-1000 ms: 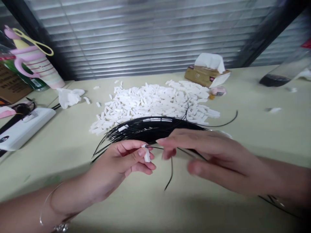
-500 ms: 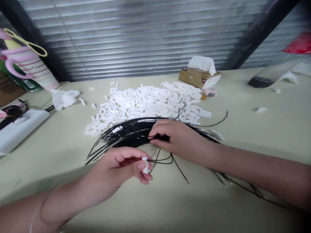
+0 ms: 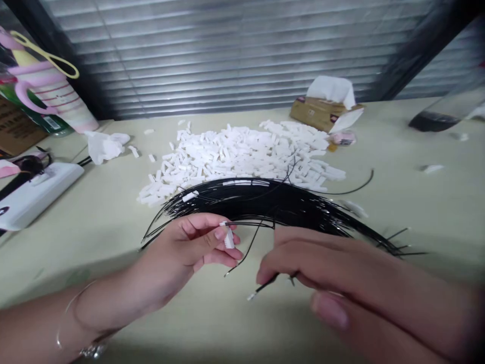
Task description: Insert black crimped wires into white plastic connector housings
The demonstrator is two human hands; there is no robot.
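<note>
Between the thumb and fingers of my left hand [image 3: 189, 247] is a small white connector housing [image 3: 229, 239], its row of slots facing right. Thin black wires run from its upper end toward the right. My right hand [image 3: 333, 268] is nearer to me, fingers curled, with a black wire [image 3: 265, 285] under them; the wire's metal-tipped end points toward the lower left. The right thumb is held off the index finger, and the grip itself is partly hidden. Behind both hands lies a thick curved bundle of black wires [image 3: 261, 199], with a few loose ends sticking out.
A heap of white connector housings [image 3: 242, 151] lies behind the bundle. A tissue pack [image 3: 314, 114] and a bottle of dark liquid [image 3: 435, 120] stand at the back right. To the left are a striped cup [image 3: 68, 103], crumpled tissue [image 3: 106, 146] and a white power strip [image 3: 41, 197].
My right hand has come away from the wire bundle, toward me and to the right, with a wire end now showing at its fingers. My left hand keeps the connector housing, now turned slightly.
</note>
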